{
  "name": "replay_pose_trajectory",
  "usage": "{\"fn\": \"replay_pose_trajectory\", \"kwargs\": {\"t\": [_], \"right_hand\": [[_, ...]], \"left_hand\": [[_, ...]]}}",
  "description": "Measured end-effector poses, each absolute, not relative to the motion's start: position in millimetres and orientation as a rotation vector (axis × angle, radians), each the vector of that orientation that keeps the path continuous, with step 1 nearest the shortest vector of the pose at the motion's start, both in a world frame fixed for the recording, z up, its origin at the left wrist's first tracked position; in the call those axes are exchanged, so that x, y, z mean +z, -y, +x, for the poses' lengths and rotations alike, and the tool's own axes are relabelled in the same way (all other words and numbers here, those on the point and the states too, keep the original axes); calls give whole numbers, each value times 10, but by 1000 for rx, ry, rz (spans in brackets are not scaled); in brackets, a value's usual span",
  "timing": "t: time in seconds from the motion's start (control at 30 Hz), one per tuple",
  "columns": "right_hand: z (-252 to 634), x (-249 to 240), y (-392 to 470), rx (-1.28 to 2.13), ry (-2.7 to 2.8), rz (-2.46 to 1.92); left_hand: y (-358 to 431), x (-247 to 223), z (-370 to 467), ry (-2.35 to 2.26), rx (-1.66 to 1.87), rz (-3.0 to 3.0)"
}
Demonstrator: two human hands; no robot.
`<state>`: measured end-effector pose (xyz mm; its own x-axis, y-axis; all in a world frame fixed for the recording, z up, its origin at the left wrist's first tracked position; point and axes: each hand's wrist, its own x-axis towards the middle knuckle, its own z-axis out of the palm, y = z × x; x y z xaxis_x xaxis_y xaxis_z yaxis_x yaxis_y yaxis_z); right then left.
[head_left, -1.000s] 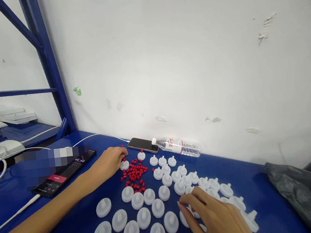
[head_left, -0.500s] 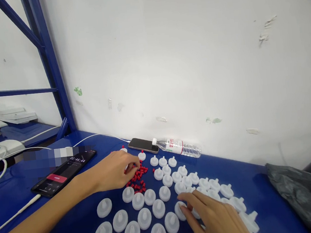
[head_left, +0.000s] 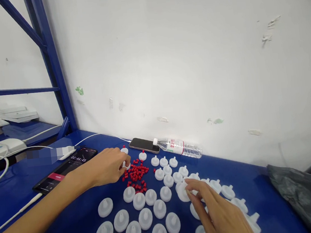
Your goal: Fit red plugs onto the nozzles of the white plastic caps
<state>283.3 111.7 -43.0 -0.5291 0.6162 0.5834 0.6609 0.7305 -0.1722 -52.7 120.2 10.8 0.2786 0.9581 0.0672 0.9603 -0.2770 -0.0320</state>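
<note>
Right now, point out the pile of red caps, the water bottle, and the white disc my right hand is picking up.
pile of red caps (head_left: pixel 135 173), head view, middle of the heap.
water bottle (head_left: pixel 179 147), head view, on its label, lying on its side.
white disc (head_left: pixel 182 192), head view, left part of its face beside the right hand's fingertips.

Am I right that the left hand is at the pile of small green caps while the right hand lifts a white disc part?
Not quite: the caps are red, not green, as the head view shows. The rest holds: the left hand is at that pile and the right hand lifts a white disc part.
</note>
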Motion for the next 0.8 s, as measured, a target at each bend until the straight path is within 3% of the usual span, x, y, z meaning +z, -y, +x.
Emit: {"fn": "replay_pose_trajectory", "kwargs": {"t": [0.27, 0.8], "right_hand": [[2796, -461, -1106, 43, 2187, -918], [2807, -423, -1121, -69, 2325, -803]], "left_hand": [[-1212, 48, -557, 1850, -26, -2487], [-1215, 39, -533, 1875, -215, -2521]]}}
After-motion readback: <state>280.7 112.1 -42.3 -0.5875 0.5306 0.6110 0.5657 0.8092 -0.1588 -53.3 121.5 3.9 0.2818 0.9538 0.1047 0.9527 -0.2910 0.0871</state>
